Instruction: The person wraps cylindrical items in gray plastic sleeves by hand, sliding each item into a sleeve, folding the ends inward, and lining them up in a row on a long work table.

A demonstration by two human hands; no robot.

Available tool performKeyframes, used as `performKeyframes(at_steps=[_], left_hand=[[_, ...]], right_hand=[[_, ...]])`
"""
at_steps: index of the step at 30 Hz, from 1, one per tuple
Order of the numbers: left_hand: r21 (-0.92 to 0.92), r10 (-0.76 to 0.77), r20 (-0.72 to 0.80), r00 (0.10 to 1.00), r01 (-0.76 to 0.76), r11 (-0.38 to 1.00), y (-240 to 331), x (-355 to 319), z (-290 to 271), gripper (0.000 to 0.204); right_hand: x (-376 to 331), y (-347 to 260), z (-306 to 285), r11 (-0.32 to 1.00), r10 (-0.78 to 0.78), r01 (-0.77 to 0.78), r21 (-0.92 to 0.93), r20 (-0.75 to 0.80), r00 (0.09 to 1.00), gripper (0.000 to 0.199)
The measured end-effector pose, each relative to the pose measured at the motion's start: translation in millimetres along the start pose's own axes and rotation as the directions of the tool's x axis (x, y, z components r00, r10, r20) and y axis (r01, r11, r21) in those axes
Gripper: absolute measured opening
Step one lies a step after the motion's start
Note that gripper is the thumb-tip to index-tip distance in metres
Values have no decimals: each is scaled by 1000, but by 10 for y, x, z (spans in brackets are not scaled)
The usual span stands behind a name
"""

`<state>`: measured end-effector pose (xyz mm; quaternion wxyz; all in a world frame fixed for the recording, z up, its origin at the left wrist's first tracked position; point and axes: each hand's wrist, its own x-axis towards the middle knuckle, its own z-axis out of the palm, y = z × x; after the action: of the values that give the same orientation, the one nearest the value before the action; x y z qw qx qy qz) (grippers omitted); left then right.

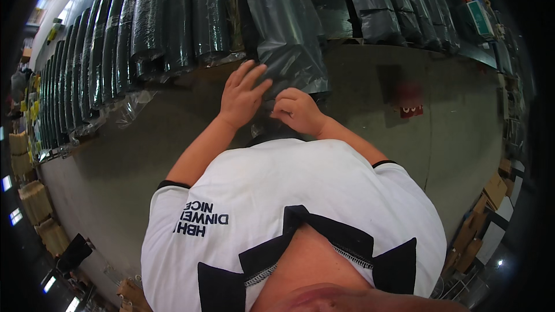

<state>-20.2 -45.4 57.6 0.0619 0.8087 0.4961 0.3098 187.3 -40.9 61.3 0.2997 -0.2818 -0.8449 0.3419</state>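
Note:
A long grey plastic sleeve [292,52] lies lengthwise in front of me, its near end loose and wrinkled. Beside that end, on the left, my left hand [243,95] has its fingers spread and holds nothing. My right hand [298,110] is closed, fingers curled in a pinch at the sleeve's near edge. A bit of the film shows between the two hands. What lies inside the sleeve is hidden.
Dark rolls wrapped in clear film [150,23] stand in a row to the left. More grey-wrapped rolls [376,11] lie at the right. Cardboard [494,190] leans at the far right. A red sign [410,110] marks the concrete floor [370,98].

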Motion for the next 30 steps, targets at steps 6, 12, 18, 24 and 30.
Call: performKeyframes(at_steps=[6, 12, 18, 24, 30], left_hand=[[103, 329, 60, 942, -333, 937, -191, 150, -57, 15], [131, 460, 173, 871, -484, 865, -380, 251, 1, 28], [179, 528, 321, 786, -598, 781, -517, 604, 154, 37], [64, 656, 400, 640, -733, 677, -439, 806, 146, 40], [-48, 516, 560, 649, -596, 802, -457, 672, 80, 44]], right_hand=[[-1391, 559, -4, 981, 193, -179, -73, 359, 913, 11], [-2897, 1024, -478, 388, 887, -412, -824, 455, -75, 29], [-949, 904, -1117, 627, 524, -442, -641, -72, 848, 76], [-133, 1323, -1080, 570, -405, 490, -660, 294, 866, 76], [-76, 1360, -1130, 841, -361, 462, -283, 342, 867, 62]])
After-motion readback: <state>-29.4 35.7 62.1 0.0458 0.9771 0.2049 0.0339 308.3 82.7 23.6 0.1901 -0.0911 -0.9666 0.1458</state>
